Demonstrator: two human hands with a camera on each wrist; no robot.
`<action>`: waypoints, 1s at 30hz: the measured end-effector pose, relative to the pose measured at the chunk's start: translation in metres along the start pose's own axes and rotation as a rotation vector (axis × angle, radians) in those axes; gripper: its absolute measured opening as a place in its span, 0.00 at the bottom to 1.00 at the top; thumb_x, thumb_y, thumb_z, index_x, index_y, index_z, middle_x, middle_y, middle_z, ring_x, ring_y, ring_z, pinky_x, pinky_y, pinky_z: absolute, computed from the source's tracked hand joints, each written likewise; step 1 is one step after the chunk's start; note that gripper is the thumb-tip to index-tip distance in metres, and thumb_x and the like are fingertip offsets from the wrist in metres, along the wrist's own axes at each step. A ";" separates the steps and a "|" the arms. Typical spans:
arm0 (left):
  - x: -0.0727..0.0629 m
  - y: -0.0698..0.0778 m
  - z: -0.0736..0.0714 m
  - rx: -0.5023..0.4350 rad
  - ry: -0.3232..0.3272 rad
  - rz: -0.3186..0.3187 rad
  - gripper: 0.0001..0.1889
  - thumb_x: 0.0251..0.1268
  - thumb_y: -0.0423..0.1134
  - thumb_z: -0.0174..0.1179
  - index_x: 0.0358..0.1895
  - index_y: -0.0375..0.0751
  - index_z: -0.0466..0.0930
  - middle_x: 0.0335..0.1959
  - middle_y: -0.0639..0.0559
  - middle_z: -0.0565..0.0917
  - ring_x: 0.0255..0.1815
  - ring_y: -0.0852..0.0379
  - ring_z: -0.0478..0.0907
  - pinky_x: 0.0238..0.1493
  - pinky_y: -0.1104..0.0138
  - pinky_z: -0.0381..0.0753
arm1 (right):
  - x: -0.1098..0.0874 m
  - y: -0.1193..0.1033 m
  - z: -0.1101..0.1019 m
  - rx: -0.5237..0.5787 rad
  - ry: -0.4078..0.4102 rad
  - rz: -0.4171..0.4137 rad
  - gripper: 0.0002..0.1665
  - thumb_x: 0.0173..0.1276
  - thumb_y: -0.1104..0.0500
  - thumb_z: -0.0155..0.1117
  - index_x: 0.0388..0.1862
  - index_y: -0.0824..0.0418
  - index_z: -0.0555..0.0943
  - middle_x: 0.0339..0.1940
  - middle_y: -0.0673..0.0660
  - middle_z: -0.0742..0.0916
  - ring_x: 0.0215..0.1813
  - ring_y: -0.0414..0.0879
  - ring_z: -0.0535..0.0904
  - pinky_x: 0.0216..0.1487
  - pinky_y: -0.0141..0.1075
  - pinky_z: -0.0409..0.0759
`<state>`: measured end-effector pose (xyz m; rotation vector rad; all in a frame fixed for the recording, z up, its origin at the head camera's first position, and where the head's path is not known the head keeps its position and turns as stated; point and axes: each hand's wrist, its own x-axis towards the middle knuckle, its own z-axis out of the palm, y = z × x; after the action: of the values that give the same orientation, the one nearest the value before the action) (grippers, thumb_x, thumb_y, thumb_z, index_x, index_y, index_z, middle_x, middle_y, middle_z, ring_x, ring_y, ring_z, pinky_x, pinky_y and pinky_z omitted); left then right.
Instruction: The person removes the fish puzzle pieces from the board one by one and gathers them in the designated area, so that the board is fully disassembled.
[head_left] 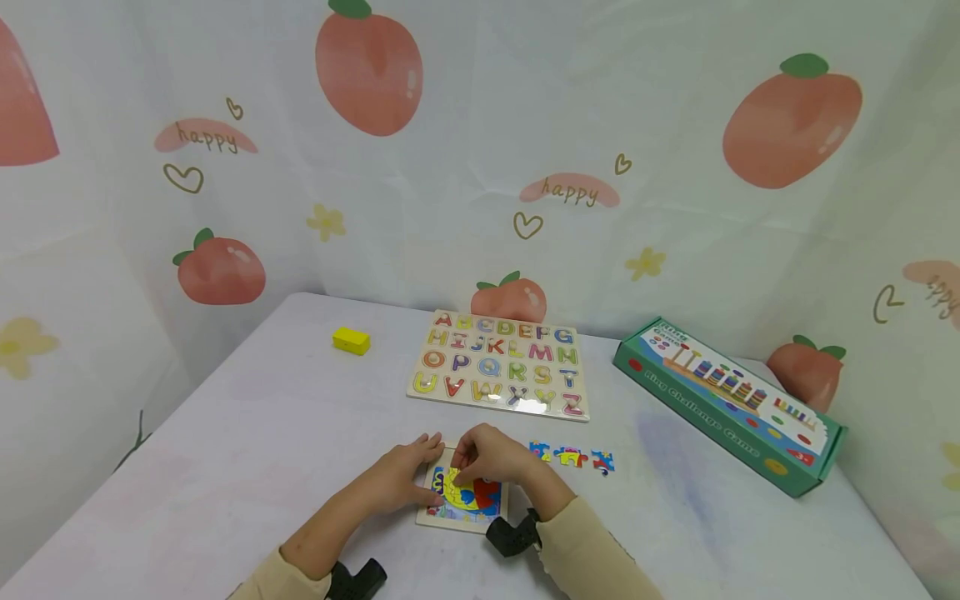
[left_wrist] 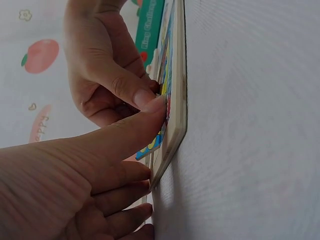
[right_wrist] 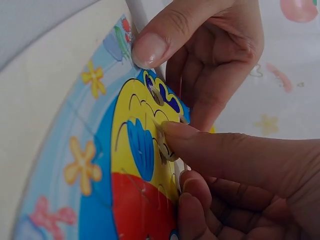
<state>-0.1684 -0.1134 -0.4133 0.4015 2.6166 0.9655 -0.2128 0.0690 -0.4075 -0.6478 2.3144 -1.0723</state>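
A small wooden jigsaw board (head_left: 451, 526) with a yellow, red and blue fish-like picture (right_wrist: 145, 200) lies in front of me. My left hand (head_left: 397, 477) is at its left side, thumb pressing on the picture's edge and the fingers stretched along the board's side in the left wrist view. From above, my right hand (head_left: 495, 457) pinches a yellow jigsaw piece (right_wrist: 169, 148) between thumb and fingers, right over the picture. That piece is tilted and mostly covered by the fingers. Several pieces in the board stand slightly raised at the yellow part.
Three loose jigsaw pieces (head_left: 572, 457) lie right of the board. Behind stands a wooden alphabet board (head_left: 498, 360) lying flat, with a yellow block (head_left: 351, 341) to its left. A green game box (head_left: 727, 408) lies at the right on the white table (head_left: 247, 433).
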 end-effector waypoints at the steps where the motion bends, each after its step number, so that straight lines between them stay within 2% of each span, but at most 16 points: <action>1: 0.000 0.000 0.000 -0.002 -0.002 0.000 0.38 0.48 0.43 0.71 0.65 0.37 0.67 0.71 0.45 0.63 0.73 0.40 0.53 0.68 0.42 0.56 | 0.000 0.000 0.000 0.006 -0.003 0.000 0.05 0.54 0.67 0.70 0.28 0.65 0.80 0.23 0.51 0.81 0.26 0.40 0.73 0.30 0.27 0.76; 8: 0.001 -0.001 0.001 -0.008 -0.008 -0.017 0.38 0.48 0.43 0.71 0.65 0.38 0.67 0.71 0.46 0.62 0.74 0.40 0.52 0.68 0.42 0.56 | 0.000 0.000 -0.001 0.046 -0.012 0.006 0.04 0.56 0.66 0.68 0.28 0.63 0.80 0.23 0.49 0.81 0.25 0.40 0.73 0.28 0.27 0.75; 16: 0.001 -0.001 0.001 -0.008 -0.008 -0.006 0.38 0.48 0.43 0.70 0.65 0.38 0.67 0.71 0.46 0.62 0.73 0.39 0.52 0.68 0.41 0.55 | -0.004 0.002 -0.005 0.121 0.005 0.034 0.04 0.58 0.63 0.67 0.30 0.63 0.80 0.20 0.49 0.81 0.22 0.40 0.72 0.24 0.27 0.73; 23: 0.000 0.000 0.001 0.010 0.003 -0.004 0.39 0.46 0.43 0.71 0.65 0.37 0.68 0.71 0.46 0.63 0.73 0.39 0.53 0.69 0.42 0.55 | -0.016 0.008 -0.017 0.156 0.027 0.029 0.07 0.58 0.63 0.67 0.32 0.66 0.79 0.23 0.52 0.83 0.24 0.40 0.76 0.29 0.29 0.79; 30: -0.001 0.001 0.002 0.020 0.011 -0.003 0.39 0.47 0.42 0.71 0.65 0.37 0.67 0.71 0.46 0.62 0.74 0.41 0.52 0.69 0.43 0.55 | -0.031 0.023 -0.028 0.152 0.057 0.046 0.08 0.57 0.62 0.68 0.33 0.66 0.80 0.22 0.51 0.82 0.26 0.40 0.75 0.32 0.30 0.78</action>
<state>-0.1668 -0.1113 -0.4138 0.3988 2.6379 0.9439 -0.2117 0.1164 -0.4028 -0.5093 2.2574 -1.2453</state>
